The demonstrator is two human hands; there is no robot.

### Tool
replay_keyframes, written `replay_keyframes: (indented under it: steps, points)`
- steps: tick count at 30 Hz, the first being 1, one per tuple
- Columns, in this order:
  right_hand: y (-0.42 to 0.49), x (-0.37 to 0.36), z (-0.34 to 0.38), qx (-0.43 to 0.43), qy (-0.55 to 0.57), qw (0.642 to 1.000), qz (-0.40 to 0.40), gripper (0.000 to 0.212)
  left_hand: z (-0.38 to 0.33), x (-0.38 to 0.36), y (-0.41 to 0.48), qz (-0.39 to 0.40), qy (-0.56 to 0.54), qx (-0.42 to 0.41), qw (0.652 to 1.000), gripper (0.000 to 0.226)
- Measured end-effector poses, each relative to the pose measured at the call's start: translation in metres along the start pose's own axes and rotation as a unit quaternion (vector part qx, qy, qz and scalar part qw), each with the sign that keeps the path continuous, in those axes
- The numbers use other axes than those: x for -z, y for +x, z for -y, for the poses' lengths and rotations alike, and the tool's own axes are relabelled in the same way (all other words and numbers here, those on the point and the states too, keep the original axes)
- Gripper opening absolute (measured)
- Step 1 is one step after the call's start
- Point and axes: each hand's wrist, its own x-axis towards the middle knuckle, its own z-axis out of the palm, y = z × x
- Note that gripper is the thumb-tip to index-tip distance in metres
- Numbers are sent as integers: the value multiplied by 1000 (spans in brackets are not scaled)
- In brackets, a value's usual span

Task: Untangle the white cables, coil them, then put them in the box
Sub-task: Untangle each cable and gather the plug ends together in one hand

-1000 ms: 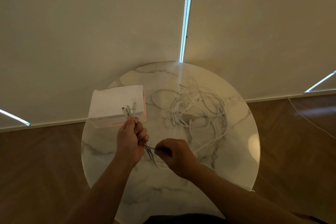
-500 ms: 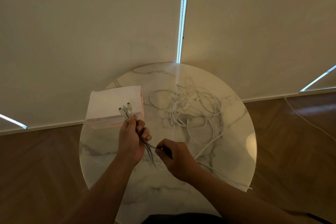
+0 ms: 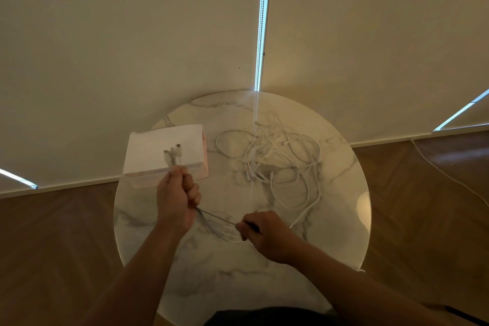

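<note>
My left hand (image 3: 177, 197) grips a bunch of white cables, and their plug ends (image 3: 172, 154) stick up above my fist in front of the box. The strands run down and to the right into my right hand (image 3: 264, 233), which pinches them just above the table. A loose tangle of white cables (image 3: 280, 164) lies on the right half of the round marble table (image 3: 338, 219). The pale pink box (image 3: 164, 153) with a white top stands at the table's back left.
Cream roller blinds hang right behind the table, with a bead chain (image 3: 262, 21) in the bright gap between them. Brown wooden floor (image 3: 53, 246) surrounds the table. A thin white cord (image 3: 449, 180) runs across the floor on the right.
My right hand has slid rightward along the strands, away from my left hand, stretching the cable between them. My left hand still holds the plug ends by the box.
</note>
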Motion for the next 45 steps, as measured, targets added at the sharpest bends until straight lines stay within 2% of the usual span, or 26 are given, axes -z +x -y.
replay_keyframes:
  steps: [7,12,14,16,20,23,27,34,36,42,45]
  points:
    - [-40,38,-83,-99,-142,985,24,33,-35,68,43,-133,-20,-24,991,33]
    - [-51,55,-115,-146,-129,981,-16,25,-21,80,47,-189,36,-25,981,34]
    - [-45,56,-107,-137,-120,983,-33,25,-16,72,43,-172,89,-43,980,36]
    - [-34,54,-86,-110,-116,986,-41,24,-10,58,34,-122,165,-60,977,36]
    - [-7,42,-25,-26,-91,995,-43,20,14,24,9,-20,344,-74,936,35]
    - [9,31,9,8,-62,997,-36,22,33,2,-7,27,393,-96,914,36]
    - [16,24,30,19,-54,998,-25,28,43,-16,-20,55,455,-185,869,30]
    - [18,31,22,2,-63,998,-9,35,45,-17,-14,52,484,-233,842,35]
    - [17,41,10,-6,-78,997,-4,37,43,-9,-6,18,477,-220,851,36]
    - [9,73,-39,8,-116,993,-4,26,28,20,16,-51,337,-125,932,39]
    - [8,81,-68,24,-157,987,-35,20,23,21,15,-78,288,-116,947,38]
